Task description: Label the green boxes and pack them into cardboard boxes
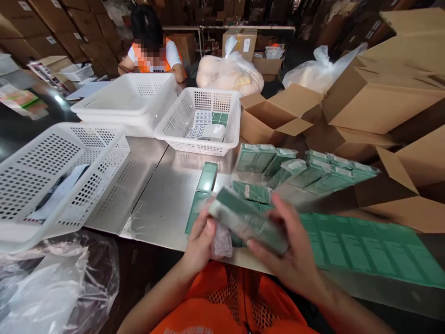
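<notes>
Both hands hold one green box (245,220) tilted above the steel table, blurred by motion. My left hand (201,234) is closed at its left end, with crumpled clear plastic (221,242) hanging beneath the fingers. Around the right end, my right hand (292,248) has its thumb and fingers on opposite sides. Just beyond my left hand, green boxes (207,177) lie on the table. Behind the held box is a wrapped green pack (251,191). To the right, a long row of green boxes (365,246) lies side by side.
White baskets (121,132) stand left, and a white basket (212,147) holding labels and green pieces stands ahead. More wrapped green boxes (313,171) stand back right, beside open cartons (392,104). A person in an orange vest (170,58) sits opposite. A plastic bag (52,292) lies front left.
</notes>
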`<state>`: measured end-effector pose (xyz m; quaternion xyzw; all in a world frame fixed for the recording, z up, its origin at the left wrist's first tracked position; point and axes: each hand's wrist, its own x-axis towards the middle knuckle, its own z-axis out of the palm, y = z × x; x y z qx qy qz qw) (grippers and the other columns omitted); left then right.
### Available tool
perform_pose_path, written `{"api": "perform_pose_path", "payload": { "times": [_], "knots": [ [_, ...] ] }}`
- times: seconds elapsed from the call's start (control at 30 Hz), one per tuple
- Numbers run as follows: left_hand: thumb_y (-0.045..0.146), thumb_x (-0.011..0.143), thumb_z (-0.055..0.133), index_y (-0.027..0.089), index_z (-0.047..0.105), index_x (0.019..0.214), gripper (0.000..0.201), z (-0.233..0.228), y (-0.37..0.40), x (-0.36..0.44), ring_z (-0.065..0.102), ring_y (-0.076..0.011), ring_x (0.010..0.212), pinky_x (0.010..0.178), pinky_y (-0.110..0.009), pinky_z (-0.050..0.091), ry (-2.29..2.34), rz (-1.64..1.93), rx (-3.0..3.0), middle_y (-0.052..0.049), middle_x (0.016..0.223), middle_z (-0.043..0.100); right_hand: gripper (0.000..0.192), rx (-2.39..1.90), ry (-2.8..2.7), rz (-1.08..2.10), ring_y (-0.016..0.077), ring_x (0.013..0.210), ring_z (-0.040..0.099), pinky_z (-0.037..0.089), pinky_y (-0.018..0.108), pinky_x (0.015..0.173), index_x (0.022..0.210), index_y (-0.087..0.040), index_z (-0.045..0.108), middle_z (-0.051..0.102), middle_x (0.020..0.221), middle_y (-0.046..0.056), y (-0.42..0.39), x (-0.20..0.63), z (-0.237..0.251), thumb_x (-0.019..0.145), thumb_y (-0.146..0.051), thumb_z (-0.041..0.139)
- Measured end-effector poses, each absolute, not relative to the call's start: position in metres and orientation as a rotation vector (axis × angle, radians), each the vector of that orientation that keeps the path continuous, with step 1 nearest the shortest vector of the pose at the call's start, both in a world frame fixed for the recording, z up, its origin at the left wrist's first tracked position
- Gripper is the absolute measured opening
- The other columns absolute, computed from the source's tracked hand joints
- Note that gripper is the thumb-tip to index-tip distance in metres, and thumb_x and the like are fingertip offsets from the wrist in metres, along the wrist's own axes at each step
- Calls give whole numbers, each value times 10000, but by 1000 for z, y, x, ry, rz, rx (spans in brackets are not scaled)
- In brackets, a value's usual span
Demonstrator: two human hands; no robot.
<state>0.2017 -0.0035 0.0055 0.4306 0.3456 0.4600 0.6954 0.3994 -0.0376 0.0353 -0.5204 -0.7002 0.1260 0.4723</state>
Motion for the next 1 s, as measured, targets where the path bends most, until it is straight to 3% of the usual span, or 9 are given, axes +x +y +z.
{"api": "perform_pose_path", "payload": {
  "times": [0.07, 0.17, 0.23, 0.4, 0.53, 0.67, 0.83, 1.0],
  "knots": [
    [625, 721, 771, 242, 683, 1071, 527, 11, 1, 218, 607, -163, 728, 650, -273, 493, 757, 1078, 845, -33, 923, 693, 842, -1235, -1799, 294, 268, 854, 571, 549, 385, 617, 1562, -341, 326, 541, 1008, 98, -53, 390, 23, 811, -306, 705],
    [492, 606, 898, 197, 698, 968, 508, 13, -5, 236, 586, -146, 685, 646, -263, 479, 751, 958, 816, -16, 803, 674, 911, -1177, -1787, 255, 351, 1177, 561, 582, 468, 818, 1581, -308, 281, 456, 1422, 172, -62, 386, 8, 766, -229, 680],
    [472, 586, 914, 189, 693, 957, 517, 12, -13, 242, 549, -117, 649, 626, -239, 451, 746, 892, 823, 1, 768, 649, 858, -1147, -1713, 276, 350, 1260, 553, 569, 482, 909, 1556, -295, 336, 446, 1499, 155, -65, 387, 2, 769, -197, 662],
    [436, 643, 889, 173, 664, 954, 465, 4, -30, 241, 492, -86, 600, 580, -209, 403, 732, 713, 813, 22, 719, 589, 544, -1196, -1452, 303, 295, 1059, 686, 596, 432, 845, 1318, -269, 584, 673, 1229, 132, -88, 388, -11, 794, -163, 685],
    [397, 683, 878, 179, 652, 1008, 452, -10, -47, 234, 551, -114, 708, 645, -216, 426, 785, 555, 915, -6, 834, 634, 290, -1205, -1430, 491, 257, 803, 675, 572, 390, 655, 1072, -260, 633, 690, 932, 73, -111, 397, -18, 794, -255, 713],
    [426, 772, 815, 244, 566, 1248, 567, -26, -64, 228, 590, -155, 848, 746, -254, 443, 781, 481, 1028, -29, 1004, 656, 292, -1200, -1582, 913, 205, 834, 631, 540, 339, 703, 1170, -238, 687, 629, 932, 68, -121, 422, -20, 883, -294, 682],
    [528, 920, 610, 210, 576, 1062, 350, -32, -63, 221, 520, -154, 841, 754, -268, 402, 785, 415, 1276, -20, 935, 586, 77, -1195, -1335, 1121, 151, 784, 637, 530, 282, 710, 888, -233, 780, 607, 834, 32, -118, 433, -25, 839, -293, 780],
    [543, 980, 483, 224, 446, 1076, 335, -36, -64, 215, 472, -155, 820, 732, -279, 394, 724, 430, 1369, -12, 917, 510, 150, -1071, -1305, 979, 159, 788, 664, 571, 298, 733, 747, -215, 735, 641, 792, 30, -116, 427, -30, 823, -325, 801]
  ]
}}
